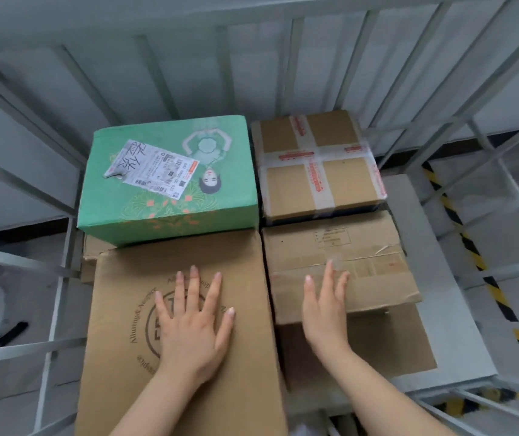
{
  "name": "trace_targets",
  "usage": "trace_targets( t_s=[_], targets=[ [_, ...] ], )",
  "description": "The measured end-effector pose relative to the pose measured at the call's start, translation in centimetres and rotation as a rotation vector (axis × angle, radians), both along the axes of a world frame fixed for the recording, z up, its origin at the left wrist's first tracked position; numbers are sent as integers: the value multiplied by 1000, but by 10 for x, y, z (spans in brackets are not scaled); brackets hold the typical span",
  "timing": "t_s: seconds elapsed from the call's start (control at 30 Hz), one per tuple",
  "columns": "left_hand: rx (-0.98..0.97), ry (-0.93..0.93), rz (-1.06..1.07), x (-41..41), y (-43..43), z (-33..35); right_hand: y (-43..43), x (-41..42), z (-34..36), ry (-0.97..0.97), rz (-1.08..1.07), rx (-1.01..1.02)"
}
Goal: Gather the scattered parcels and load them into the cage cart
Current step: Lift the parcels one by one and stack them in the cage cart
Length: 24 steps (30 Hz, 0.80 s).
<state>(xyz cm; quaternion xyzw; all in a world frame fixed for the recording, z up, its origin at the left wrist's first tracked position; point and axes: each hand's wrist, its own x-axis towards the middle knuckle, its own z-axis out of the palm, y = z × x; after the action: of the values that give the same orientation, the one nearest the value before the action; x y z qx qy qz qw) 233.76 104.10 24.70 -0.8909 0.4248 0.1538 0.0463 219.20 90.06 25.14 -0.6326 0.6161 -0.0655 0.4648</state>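
While our left hand [193, 322] lies flat, fingers spread, on the logo box [119, 309] and our right hand [324, 309] rests straight-fingered against the worn box [371, 278], neither grips anything. Both boxes sit in the cart [22, 261], nearer us than the green box [164, 225] and taped box [318, 165]. Pushing hard, we judge, could buckle the worn box's loose flap or wedge it askew.

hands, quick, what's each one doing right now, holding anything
Left hand: open, fingers spread flat on the printed cardboard box, holding nothing.
Right hand: open, fingers straight over the worn cardboard box, holding nothing.
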Motion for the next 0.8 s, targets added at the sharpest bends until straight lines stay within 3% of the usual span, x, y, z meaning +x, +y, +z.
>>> trace_targets(
  t_s=[0.1,0.17,0.23,0.3,0.4,0.5,0.67,0.8],
  targets=[
    [-134,31,185,-31,-34,14,-100,-43,-19,176,-87,-173],
    [-272,-20,55,-60,-70,17,-167,-63,-31,204,-196,-191],
    [-248,-80,-66,-88,-105,6,-214,-76,-49,216,-298,-86],
    [-134,-112,16,-101,-130,-7,-235,-81,-74,170,-321,167],
    [26,-154,167,-101,-139,-21,-230,-91,-103,35,-181,463],
    [10,-215,134,-100,-142,-26,-238,-107,-102,-148,-140,621],
    [-26,-49,32,-128,-137,-60,-299,-68,-100,-269,-158,364],
    [136,138,180,-137,-128,-75,-309,-20,-85,-300,234,394]
  ],
)
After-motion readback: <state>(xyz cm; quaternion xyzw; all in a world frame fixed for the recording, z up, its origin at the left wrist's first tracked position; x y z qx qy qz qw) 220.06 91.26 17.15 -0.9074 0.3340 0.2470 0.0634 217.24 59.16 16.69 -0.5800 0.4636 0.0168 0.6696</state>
